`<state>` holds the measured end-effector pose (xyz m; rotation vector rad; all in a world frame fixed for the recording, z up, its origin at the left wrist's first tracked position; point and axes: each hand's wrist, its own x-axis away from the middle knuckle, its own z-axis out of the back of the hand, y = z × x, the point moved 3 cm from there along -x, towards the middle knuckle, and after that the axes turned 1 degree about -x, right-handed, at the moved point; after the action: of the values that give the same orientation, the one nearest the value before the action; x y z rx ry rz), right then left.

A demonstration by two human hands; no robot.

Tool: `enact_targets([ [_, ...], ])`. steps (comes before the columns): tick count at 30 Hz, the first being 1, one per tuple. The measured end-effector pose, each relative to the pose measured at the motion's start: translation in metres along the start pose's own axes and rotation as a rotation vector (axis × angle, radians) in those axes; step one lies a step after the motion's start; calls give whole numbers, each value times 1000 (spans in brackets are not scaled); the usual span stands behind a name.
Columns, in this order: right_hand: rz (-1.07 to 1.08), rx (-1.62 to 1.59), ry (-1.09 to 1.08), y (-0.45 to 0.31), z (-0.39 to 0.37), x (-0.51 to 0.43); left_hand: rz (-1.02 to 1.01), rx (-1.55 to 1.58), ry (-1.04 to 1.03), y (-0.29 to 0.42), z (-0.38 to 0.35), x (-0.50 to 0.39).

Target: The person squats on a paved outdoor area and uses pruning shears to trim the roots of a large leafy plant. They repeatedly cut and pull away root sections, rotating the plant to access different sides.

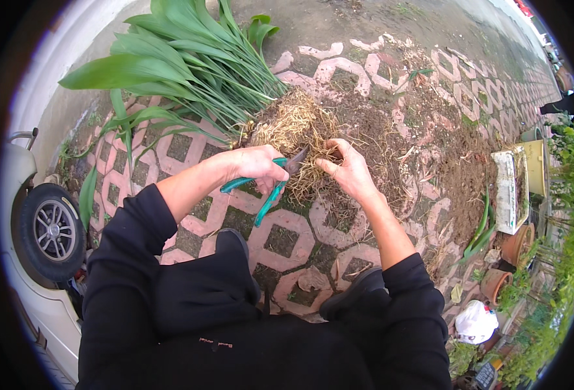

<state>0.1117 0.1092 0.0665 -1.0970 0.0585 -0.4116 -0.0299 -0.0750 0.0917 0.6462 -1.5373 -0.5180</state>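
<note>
A large clump of broad-leaved green plants (189, 63) lies on its side on the paving, leaves pointing to the upper left. Its matted, straw-coloured root ball (291, 122) faces my hands. My left hand (262, 168) grips green-handled pruning shears (267, 202); their handles are spread and the metal blades reach the near side of the roots. My right hand (347, 168) is at the root ball's right edge, thumb and forefinger around some fine roots; whether they pinch them tightly is hard to tell.
Loose soil and root scraps (379, 156) cover the pink paving blocks (282, 239). At the left stands a vehicle with a black-tyred wheel (53, 230). Along the right are a white planter (506, 190), terracotta pots (494, 285), a white plastic bag (477, 322) and leafy plants (569, 185).
</note>
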Motion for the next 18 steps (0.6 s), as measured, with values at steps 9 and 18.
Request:
enact_targets([
  [9,-95,-251,67,26,7,24,-104,-218,114,9,-24,11],
  [18,-246,-232,-63,49,20,18,43,-35,88,12,-15,-1],
])
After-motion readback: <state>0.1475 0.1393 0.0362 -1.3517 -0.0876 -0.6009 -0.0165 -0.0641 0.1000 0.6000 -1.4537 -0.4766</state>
